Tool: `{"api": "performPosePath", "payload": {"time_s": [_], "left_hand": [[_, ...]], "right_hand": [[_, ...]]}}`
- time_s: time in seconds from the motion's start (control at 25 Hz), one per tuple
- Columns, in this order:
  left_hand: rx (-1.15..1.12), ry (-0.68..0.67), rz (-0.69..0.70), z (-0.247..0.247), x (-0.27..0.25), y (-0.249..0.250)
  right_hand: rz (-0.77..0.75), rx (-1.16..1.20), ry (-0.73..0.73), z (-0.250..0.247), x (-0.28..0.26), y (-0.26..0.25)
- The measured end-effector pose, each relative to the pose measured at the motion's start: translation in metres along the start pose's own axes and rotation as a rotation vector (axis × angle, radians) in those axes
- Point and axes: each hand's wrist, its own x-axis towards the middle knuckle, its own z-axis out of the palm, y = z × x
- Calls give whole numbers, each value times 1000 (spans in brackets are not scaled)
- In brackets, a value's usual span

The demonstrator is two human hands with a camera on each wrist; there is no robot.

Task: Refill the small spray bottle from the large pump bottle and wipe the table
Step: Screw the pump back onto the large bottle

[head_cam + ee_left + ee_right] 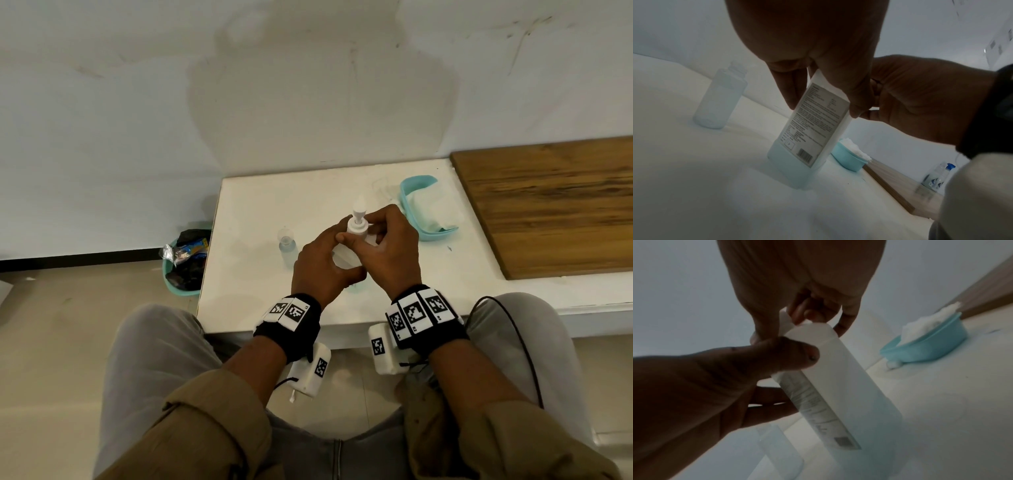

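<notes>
The large white pump bottle stands on the white table, its lower part showing pale blue liquid. My left hand grips its body from the left, thumb on the front. My right hand holds the collar under the pump head, fingers curled round the bottle's top. The small clear spray bottle stands uncapped just to the left, partly filled.
A teal tray holding white cloth sits right of my hands, a small whitish piece beside it. A wooden board covers the right side. A teal bin stands on the floor at left.
</notes>
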Motion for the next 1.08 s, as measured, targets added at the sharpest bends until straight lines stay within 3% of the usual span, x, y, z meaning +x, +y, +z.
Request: {"api": "performPosePath", "payload": {"time_s": [0.12, 0.28, 0.36, 0.48, 0.64, 0.96, 1.08], "left_hand": [[-14, -3, 2, 1, -1, -1], [-39, -28, -13, 0, 0, -3], [-27, -29, -18, 1, 1, -4], [-22, -22, -16, 1, -1, -5], [-43, 3, -7, 1, -3, -4], [-12, -20, -28, 2, -1, -6], [-36, -13, -18, 1, -3, -4]], "right_hand": [[-46, -56, -14, -2, -2, 3], [-172, -58, -172, -11, 0, 6], [-157, -8, -232, -14, 2, 7], [-68, 55, -185, -11, 4, 6], [-80, 47, -76, -7, 1, 2], [-133, 45, -233, -11, -1, 8], [-110, 46, -168, -8, 2, 8]]}}
